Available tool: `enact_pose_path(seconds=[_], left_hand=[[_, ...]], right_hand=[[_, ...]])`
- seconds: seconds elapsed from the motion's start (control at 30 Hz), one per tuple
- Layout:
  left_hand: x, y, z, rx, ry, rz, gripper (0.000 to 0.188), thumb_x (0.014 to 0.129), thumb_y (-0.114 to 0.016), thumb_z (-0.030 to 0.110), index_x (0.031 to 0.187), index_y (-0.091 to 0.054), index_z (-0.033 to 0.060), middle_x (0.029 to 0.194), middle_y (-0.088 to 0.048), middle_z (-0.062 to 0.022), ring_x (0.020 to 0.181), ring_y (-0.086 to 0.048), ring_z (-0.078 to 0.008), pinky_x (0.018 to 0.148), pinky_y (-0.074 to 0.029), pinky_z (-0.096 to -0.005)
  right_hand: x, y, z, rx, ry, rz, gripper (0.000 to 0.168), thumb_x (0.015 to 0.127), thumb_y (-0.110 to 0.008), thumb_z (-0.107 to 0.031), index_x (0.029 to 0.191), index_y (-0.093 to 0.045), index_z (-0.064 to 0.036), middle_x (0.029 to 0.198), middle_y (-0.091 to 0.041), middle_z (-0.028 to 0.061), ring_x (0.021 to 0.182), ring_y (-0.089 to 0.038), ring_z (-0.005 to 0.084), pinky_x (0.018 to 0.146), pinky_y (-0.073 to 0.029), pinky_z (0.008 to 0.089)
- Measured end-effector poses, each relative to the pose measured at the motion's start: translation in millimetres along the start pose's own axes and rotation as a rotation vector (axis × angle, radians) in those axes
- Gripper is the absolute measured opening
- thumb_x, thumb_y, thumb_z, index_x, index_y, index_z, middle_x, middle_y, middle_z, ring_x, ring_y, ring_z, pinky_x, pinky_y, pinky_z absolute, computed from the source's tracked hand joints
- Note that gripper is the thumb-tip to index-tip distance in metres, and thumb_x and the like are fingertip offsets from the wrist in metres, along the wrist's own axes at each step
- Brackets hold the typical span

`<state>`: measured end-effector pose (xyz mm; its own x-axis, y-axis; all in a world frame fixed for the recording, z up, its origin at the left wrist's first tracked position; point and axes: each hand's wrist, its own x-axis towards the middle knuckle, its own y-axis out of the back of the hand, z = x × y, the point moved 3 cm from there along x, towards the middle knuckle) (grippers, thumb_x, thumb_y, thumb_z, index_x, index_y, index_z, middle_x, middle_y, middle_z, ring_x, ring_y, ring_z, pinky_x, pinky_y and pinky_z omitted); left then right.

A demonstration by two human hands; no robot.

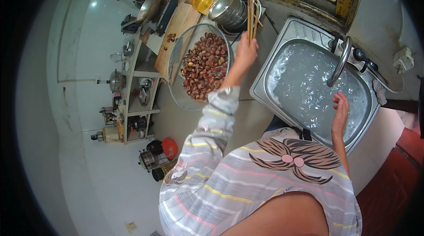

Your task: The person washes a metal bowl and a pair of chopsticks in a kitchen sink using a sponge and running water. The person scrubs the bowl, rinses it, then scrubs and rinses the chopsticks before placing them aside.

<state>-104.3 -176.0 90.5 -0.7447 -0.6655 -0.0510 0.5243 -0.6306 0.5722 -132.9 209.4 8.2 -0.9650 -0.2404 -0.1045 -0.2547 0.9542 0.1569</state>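
Observation:
My left hand (246, 51) grips a bundle of wooden chopsticks (250, 20), their far ends over a metal basin (258, 1) at the counter's back. Inside that basin leans a stack of stainless steel bowls (228, 9). My right hand (340, 111) holds nothing, its fingers loosely bent above the sink. Cloudy, foamy water (298, 83) fills the steel sink (263, 83), and whatever lies under it is hidden. Over the water arches a chrome faucet (341, 62). Left of my forearm stands a large translucent oval basin (175, 85) of brown chestnut-like pieces (207, 67).
A yellow oil bottle (202, 0) with a pump stands beside the bowls. A few brown pieces (171, 37) lie on a wooden board (182, 20). Farther left are a wok (148, 7) and a shelf (145, 74) with cookware. A power adapter (403, 60) sits right of the sink.

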Motion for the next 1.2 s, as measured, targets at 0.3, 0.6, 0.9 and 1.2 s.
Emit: enact_pose_path(seconds=[0.3, 0.6, 0.9, 1.2], left_hand=[[104.3, -6.2, -4.9, 0.311, 0.269, -0.085, 0.046, 0.081, -0.052, 0.005, 0.126, -0.043, 0.0012, 0.096, -0.063, -0.0235, 0.069, -0.067, -0.0324, 0.056, -0.053, -0.0394], [113.1, -14.6, 9.7, 0.921, 0.034, -0.044, 0.045, 0.084, -0.057, 0.039, 0.110, -0.063, 0.0030, 0.121, -0.052, -0.0215, 0.114, -0.049, -0.0391, 0.091, -0.042, -0.0499], [-22.1, -94.1, 49.0, 0.566, -0.954, 0.088, 0.035, 0.074, -0.066, 0.011, 0.109, -0.059, 0.0095, 0.124, -0.047, -0.0167, 0.115, -0.042, -0.0384, 0.095, -0.036, -0.0469], [-86.1, -201.1, -92.5, 0.842, -0.497, -0.507, 0.056, 0.074, -0.067, 0.020, 0.127, -0.050, 0.0147, 0.136, -0.039, -0.0210, 0.124, -0.036, -0.0412, 0.102, -0.033, -0.0483]], right_hand=[[-10.2, 6.3, 7.9, -0.016, -0.100, 0.004, 0.044, 0.100, -0.034, -0.037, 0.122, -0.052, -0.004, 0.112, -0.058, 0.0064, 0.097, -0.054, 0.0147, 0.081, -0.042, 0.0284], [2.3, 16.0, 58.6, -0.328, 0.074, -0.057, 0.037, 0.096, -0.044, -0.030, 0.110, -0.059, 0.002, 0.123, -0.050, 0.0178, 0.112, -0.050, 0.0312, 0.095, -0.039, 0.0366], [47.4, -11.5, 78.4, -0.994, 0.063, -0.230, 0.051, 0.077, -0.068, -0.031, 0.121, -0.053, -0.010, 0.135, -0.040, 0.0205, 0.120, -0.041, 0.0406, 0.097, -0.037, 0.0473], [51.6, -78.4, 147.5, -1.062, -0.026, -0.640, 0.068, 0.073, -0.068, -0.043, 0.131, -0.047, -0.015, 0.127, -0.050, 0.0200, 0.119, -0.046, 0.0378, 0.097, -0.039, 0.0495]])
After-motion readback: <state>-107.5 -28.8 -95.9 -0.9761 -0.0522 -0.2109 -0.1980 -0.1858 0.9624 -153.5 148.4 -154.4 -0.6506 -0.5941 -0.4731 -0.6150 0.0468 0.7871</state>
